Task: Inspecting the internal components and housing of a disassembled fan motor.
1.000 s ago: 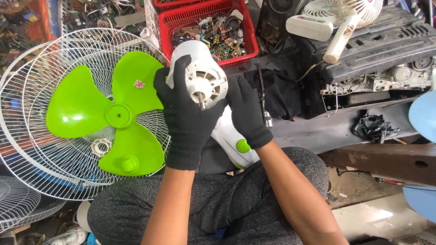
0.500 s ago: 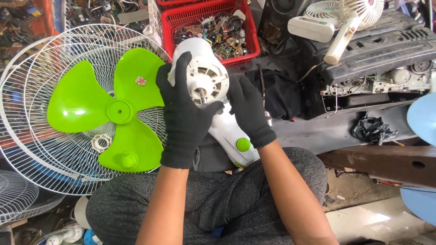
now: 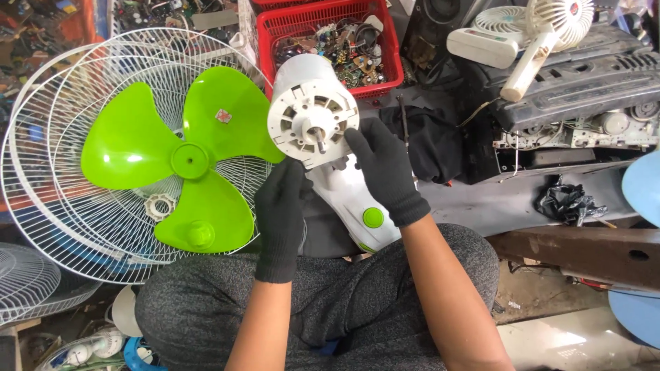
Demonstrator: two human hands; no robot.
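Holding a white fan motor (image 3: pixel 313 120) up at centre frame, face toward the camera, metal shaft (image 3: pixel 320 143) poking out of the middle. Gripped from 3 o'clock by the right hand (image 3: pixel 386 168) in a black glove, fingers curled onto the round rim and onto the white neck (image 3: pixel 347 196) below it. Neck running down toward 5 o'clock, ending at a green knob (image 3: pixel 373 217) just above the lap. Left hand (image 3: pixel 280 213), also gloved in black, sitting at 7 o'clock of the motor, fingertips up against the lower edge of the housing; hard to tell whether clamped on it or only touching. Hands apart, one on each side of the neck.

Lying at 9 o'clock of the motor: a green three-blade propeller (image 3: pixel 180 158), flat on a stack of white wire grilles (image 3: pixel 62 199), one blade tip just beside the housing. A white ring nut (image 3: pixel 160 205) showing through between two blades. At 12 o'clock, just behind the motor, a red basket (image 3: pixel 330 14) full of small electronic parts. At 2 o'clock, a small white fan (image 3: pixel 529 34) resting on dark, dusty gear. At 4 o'clock, a crumpled black bag (image 3: pixel 570 205) on a grey panel. Grey trousers (image 3: pixel 206 309) filling 6 o'clock.
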